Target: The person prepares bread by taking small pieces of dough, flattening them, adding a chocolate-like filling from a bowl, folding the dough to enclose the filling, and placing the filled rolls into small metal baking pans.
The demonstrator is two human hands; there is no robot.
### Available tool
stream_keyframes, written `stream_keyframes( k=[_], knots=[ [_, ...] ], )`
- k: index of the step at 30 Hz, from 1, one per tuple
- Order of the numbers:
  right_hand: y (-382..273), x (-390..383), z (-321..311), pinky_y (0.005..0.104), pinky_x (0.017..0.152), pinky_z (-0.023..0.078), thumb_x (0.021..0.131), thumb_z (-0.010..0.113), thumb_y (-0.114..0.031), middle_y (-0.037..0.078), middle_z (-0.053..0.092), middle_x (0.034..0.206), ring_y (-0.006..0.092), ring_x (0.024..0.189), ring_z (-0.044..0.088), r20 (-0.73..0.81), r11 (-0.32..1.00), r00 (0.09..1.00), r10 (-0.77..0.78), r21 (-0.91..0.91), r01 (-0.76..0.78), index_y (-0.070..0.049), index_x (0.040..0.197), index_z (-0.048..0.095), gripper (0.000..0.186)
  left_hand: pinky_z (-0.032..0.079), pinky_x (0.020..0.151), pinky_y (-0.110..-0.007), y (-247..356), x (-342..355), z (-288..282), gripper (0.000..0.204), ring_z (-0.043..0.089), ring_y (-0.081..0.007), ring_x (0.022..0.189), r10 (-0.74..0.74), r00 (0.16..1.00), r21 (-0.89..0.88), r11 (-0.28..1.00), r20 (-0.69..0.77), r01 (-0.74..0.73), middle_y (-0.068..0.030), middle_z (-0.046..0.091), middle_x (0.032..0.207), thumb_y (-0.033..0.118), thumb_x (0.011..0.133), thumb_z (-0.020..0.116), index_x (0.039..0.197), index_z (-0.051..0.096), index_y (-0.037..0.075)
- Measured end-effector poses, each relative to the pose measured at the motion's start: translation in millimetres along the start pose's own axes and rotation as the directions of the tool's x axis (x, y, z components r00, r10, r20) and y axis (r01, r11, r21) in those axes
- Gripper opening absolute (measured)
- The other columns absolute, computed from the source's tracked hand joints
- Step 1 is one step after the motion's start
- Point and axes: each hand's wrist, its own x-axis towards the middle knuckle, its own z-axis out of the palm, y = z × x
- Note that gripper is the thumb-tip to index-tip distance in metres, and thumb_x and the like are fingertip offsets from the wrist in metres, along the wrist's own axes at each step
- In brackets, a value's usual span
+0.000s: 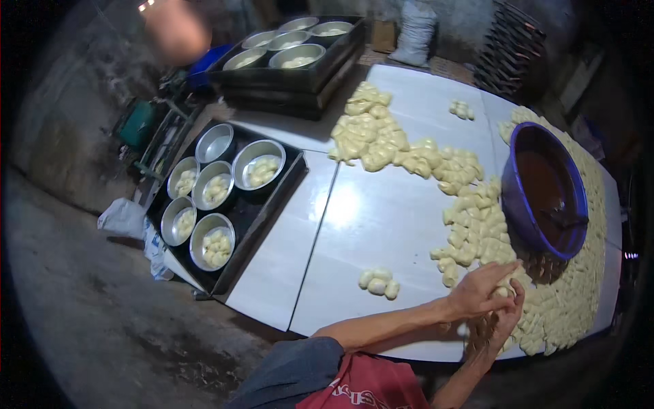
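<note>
My left hand (480, 290) and my right hand (507, 313) meet over the right side of the white table, beside the purple basin. A small pale lump of dough (503, 292) shows between them, and the fingers of both hands close around it. Right behind the hands lies a band of pale dough pieces (480, 225), crowded against one another. A wide spread of cut dough (558, 310) covers the table to the right of my hands. Left of my wrists, a little cluster of dough balls (379, 283) sits apart on the table top (375, 225).
The purple basin (512, 184) holds brown liquid and a dark utensil. A black tray (272, 221) at the left carries round metal pans (261, 165), most with dough balls inside. Stacked black trays (272, 80) with more pans stand behind. Another small dough cluster (462, 109) lies far back.
</note>
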Motion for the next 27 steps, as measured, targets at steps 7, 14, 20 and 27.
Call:
stream_keyframes(
  k=[7,14,20,27],
  knots=[
    [7.2,35.0,-11.9,0.0307,0.09,0.048,0.103,0.048,-0.028,0.007,0.057,0.114,0.0183,0.103,0.058,0.096,0.874,0.981,-0.167,0.476,0.102,-0.001,0.128,0.053,0.037,0.047,0.098,-0.03,-2.7,20.0,52.5,0.095,0.059,-0.0187,0.118,-0.348,0.936,-0.523,0.808,-0.05,0.272,-0.0128,0.064,0.126,0.049,0.082,0.078,0.148,0.034,-0.004],
    [-64.3,159.9,-36.0,0.0265,0.077,0.051,0.091,0.065,-0.011,0.006,0.065,0.098,0.012,0.086,0.062,0.096,0.968,0.969,-0.229,0.131,0.216,-0.004,0.112,0.057,0.024,0.052,0.087,-0.028,-27.2,11.0,58.1,0.065,0.063,-0.0211,0.11,-0.546,0.824,-0.508,0.673,0.15,0.538,-0.0174,0.057,0.133,0.012,0.095,0.066,0.151,0.034,0.005],
    [-35.8,294.5,-78.8,0.0375,0.076,0.051,0.088,0.062,-0.024,0.016,0.07,0.096,0.0254,0.089,0.068,0.392,0.484,0.92,0.002,-0.805,0.342,-0.002,0.109,0.063,0.03,0.053,0.088,-0.03,-28.4,26.8,8.9,0.046,0.065,-0.0194,0.105,-0.601,0.704,-0.218,0.682,0.378,0.699,-0.016,0.062,0.125,0.017,0.097,0.063,0.137,0.05,-0.001],
    [-70.4,286.4,-57.1,0.0426,0.083,0.05,0.085,0.062,-0.028,0.017,0.07,0.104,0.0335,0.095,0.067,0.416,0.261,0.847,0.331,-0.903,0.342,-0.002,0.106,0.068,0.035,0.052,0.087,-0.03,-31.0,19.0,-22.1,0.046,0.065,-0.0171,0.103,-0.681,0.637,-0.094,0.653,0.362,0.751,-0.0129,0.066,0.12,0.024,0.096,0.064,0.133,0.054,-0.001]
  ],
)
